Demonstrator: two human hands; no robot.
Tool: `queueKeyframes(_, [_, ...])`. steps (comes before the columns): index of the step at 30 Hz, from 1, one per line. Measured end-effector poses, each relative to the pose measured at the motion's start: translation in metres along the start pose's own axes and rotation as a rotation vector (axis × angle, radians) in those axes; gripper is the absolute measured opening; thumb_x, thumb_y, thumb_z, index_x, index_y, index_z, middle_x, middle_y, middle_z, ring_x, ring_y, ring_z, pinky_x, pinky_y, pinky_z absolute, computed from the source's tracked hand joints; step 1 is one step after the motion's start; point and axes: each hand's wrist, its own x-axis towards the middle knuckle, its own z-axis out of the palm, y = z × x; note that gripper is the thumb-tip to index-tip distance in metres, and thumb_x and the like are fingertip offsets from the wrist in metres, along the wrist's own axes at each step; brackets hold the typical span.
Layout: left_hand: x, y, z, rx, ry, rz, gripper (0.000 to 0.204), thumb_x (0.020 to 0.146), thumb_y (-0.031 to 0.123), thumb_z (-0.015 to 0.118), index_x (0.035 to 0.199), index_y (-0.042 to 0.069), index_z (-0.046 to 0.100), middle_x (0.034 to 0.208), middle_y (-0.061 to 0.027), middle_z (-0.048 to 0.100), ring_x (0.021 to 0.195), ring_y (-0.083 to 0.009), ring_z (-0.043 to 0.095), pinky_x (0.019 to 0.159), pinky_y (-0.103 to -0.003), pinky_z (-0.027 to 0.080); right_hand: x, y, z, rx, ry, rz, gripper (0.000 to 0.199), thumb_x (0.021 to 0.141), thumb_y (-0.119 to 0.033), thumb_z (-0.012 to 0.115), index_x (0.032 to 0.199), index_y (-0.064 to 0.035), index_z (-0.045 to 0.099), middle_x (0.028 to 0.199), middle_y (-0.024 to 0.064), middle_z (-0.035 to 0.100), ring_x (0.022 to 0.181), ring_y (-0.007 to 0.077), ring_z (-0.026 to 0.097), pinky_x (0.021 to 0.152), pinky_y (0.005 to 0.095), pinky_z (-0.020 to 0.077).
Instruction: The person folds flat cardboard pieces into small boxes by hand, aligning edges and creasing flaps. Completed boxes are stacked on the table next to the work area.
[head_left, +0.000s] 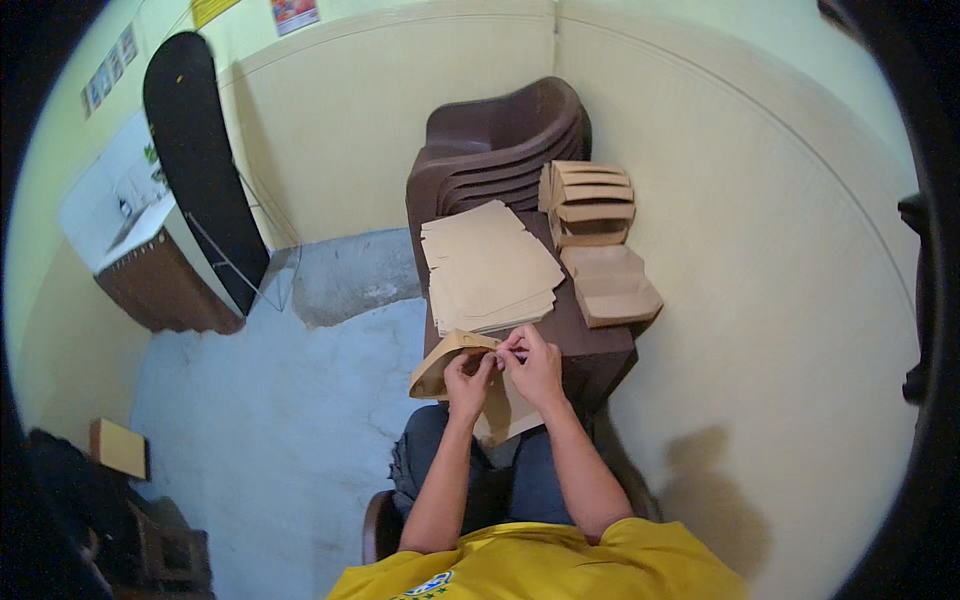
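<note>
tan folded boxes stacked on table; posters on wall.

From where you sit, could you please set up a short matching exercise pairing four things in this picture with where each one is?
Things:
1. Stack of flat brown paper sheets
2. Pile of folded paper boxes
3. Sheet being folded
4. Black board

Places:
A. Leaning against the wall at upper left
B. Held in both hands over the lap
C. On the dark table, nearest the hands
D. Farther back on the table, beside the stacked chairs

Pairs: 1-C, 2-D, 3-B, 4-A
</note>
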Motion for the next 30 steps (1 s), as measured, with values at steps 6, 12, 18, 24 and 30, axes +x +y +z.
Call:
queueKeyframes(6, [-0.012, 0.018, -0.01, 0.059, -0.072, 0.018, 0.019, 0.1, 0.001, 0.075, 0.116, -0.008, 0.077, 0.105, -0.0103, 0.08, 0.094, -0.0158, 0.075, 0.087, -0.031, 0.061, -0.023, -0.016, -0.003, -0.172, 0.089, -0.133, 0.016, 0.092, -0.002, 0.077, 0.097, -0.0048, 0.062, 0.085, 0.0129, 0.075, 0.079, 0.0314, 0.079, 0.072, 0.0408, 0.0617])
queueKeyframes(12, [-0.02, 0.031, -0.014, 0.003, -0.083, 0.033, 0.018, 0.1, 0.001, 0.075, 0.116, -0.008, 0.078, 0.108, -0.0102, 0.079, 0.093, -0.0168, 0.075, 0.087, -0.032, 0.062, -0.033, -0.036, -0.013, -0.019, 0.146, -0.138, 0.018, 0.091, -0.006, 0.08, 0.098, -0.0041, 0.063, 0.086, 0.0117, 0.077, 0.082, 0.0297, 0.079, 0.074, 0.0416, 0.0625])
queueKeyframes(18, [-0.028, 0.023, -0.003, -0.198, -0.103, -0.006, 0.017, 0.103, 0.003, 0.072, 0.119, -0.005, 0.074, 0.11, -0.0091, 0.078, 0.094, -0.0144, 0.072, 0.087, -0.031, 0.059, -0.04, -0.038, -0.027, 0.294, 0.068, 0.06, 0.02, 0.091, 0.004, 0.08, 0.095, 0.0014, 0.06, 0.094, 0.0127, 0.079, 0.089, 0.0197, 0.081, 0.08, 0.0341, 0.0671])
queueKeyframes(24, [-0.034, 0.03, 0.013, -0.082, -0.044, -0.116, 0.015, 0.104, 0.007, 0.072, 0.115, -0.003, 0.075, 0.105, -0.0067, 0.077, 0.094, -0.0121, 0.071, 0.084, -0.028, 0.055, -0.04, -0.03, -0.026, 0.208, 0.146, 0.024, 0.019, 0.093, 0.008, 0.076, 0.096, 0.0034, 0.059, 0.096, 0.0139, 0.077, 0.086, 0.0178, 0.078, 0.08, 0.0334, 0.0678])
queueKeyframes(30, [-0.033, 0.037, 0.018, -0.03, -0.125, -0.08, 0.015, 0.105, 0.007, 0.071, 0.116, -0.003, 0.075, 0.104, -0.0058, 0.077, 0.089, -0.0106, 0.071, 0.079, -0.026, 0.055, -0.035, -0.027, -0.033, 0.096, 0.141, -0.023, 0.018, 0.094, 0.006, 0.075, 0.098, 0.0028, 0.058, 0.094, 0.0116, 0.075, 0.085, 0.0158, 0.077, 0.082, 0.0339, 0.067])
